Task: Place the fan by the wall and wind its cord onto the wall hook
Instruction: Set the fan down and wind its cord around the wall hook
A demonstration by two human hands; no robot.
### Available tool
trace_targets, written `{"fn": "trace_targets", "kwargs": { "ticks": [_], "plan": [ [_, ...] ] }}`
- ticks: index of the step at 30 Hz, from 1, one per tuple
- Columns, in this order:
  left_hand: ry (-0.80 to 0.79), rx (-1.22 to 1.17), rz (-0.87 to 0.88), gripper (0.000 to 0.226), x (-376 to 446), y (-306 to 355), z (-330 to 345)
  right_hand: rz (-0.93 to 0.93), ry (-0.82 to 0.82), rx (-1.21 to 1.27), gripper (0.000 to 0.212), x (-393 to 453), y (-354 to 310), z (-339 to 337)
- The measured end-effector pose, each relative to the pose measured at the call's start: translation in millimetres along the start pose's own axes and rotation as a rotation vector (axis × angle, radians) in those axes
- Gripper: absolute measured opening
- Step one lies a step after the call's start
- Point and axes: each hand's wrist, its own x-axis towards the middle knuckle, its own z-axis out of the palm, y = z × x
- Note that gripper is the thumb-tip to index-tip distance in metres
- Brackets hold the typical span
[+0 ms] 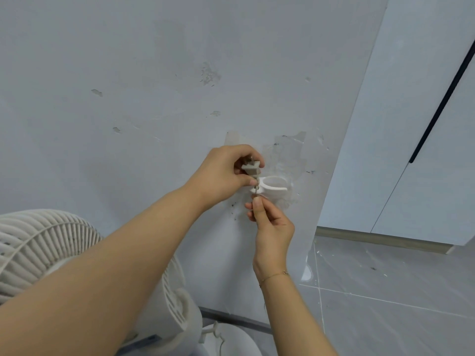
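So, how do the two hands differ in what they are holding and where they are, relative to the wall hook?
The left hand grips the grey plug, above and to the left of the white wall hook; the right hand pinches the thin cord, just below the hook. The left hand's fingers curl round the plug; the right hand points up, and its wrist has a thin bracelet. Both are near the wall.

A scuffed, chipped pale wall meets grey floor tiles beside a white cabinet.

White ribbed fan at eight o'clock, grey plug, white wall hook, pale blue-grey chipped wall.
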Motion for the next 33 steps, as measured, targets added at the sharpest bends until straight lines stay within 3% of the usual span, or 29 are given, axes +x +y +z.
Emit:
{"fn": "trace_targets", "kwargs": {
  "ticks": [10,18,26,29,33],
  "plan": [
    [0.024,0.252,0.151,0.028,-4,4,-1,-0.069,0.049,-0.050,0.011,1,2,9],
    [0.016,0.142,0.071,0.034,-2,-1,-2,-0.060,0.017,-0.066,0.020,2,10,9],
    [0.064,0.108,0.119,0.017,-1,3,-1,-0.014,-0.045,-0.072,0.022,3,18,4],
    [0.080,0.102,0.097,0.021,-4,4,-1,-0.010,-0.080,-0.151,0.033,-3,24,-3],
    [0.064,0.158,0.021,0.033,-16,-1,-11,-0.094,-0.177,-0.411,0.024,-14,34,-23]
  ]
}}
